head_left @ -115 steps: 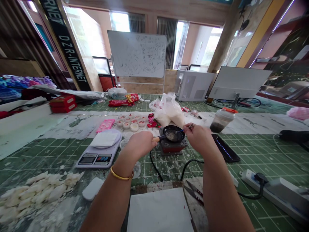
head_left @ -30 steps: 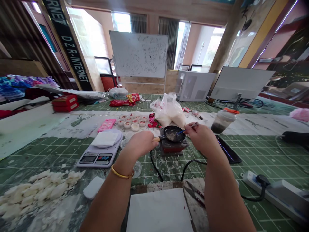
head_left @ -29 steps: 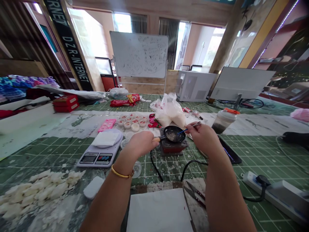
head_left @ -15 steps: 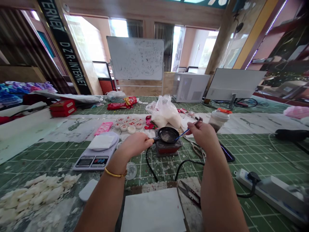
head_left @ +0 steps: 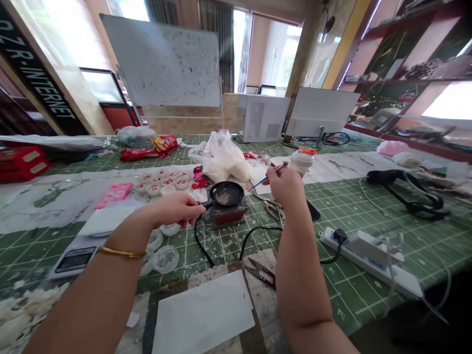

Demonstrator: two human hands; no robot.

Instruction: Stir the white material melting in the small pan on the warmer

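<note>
My left hand [head_left: 176, 209] is closed around the handle of a small black frying pan [head_left: 226, 193]. The pan rests on a small heater [head_left: 229, 216] with a dark reddish side, and a thin, cloudy layer covers part of its bottom. In my right hand [head_left: 285, 187], a thin blue stick [head_left: 260, 184] is pinched, its tip pointing down and left, just off the pan's right rim. Scissors [head_left: 273, 209] lie beneath that hand. Behind the pan stands a white plastic bag [head_left: 221, 162] with pale contents.
Small cups with red bits [head_left: 167, 181] stand behind my left hand. A kitchen scale [head_left: 75, 258], clear cups [head_left: 165, 259], thread snips [head_left: 261, 273] and a white sheet [head_left: 202, 314] lie nearer. At right are a lidded jar [head_left: 302, 161] and a power strip [head_left: 368, 263].
The view has turned right, so things sit further left. The blue stick's tip has left the pan's rim and moved to the right. My left hand still holds the handle.
</note>
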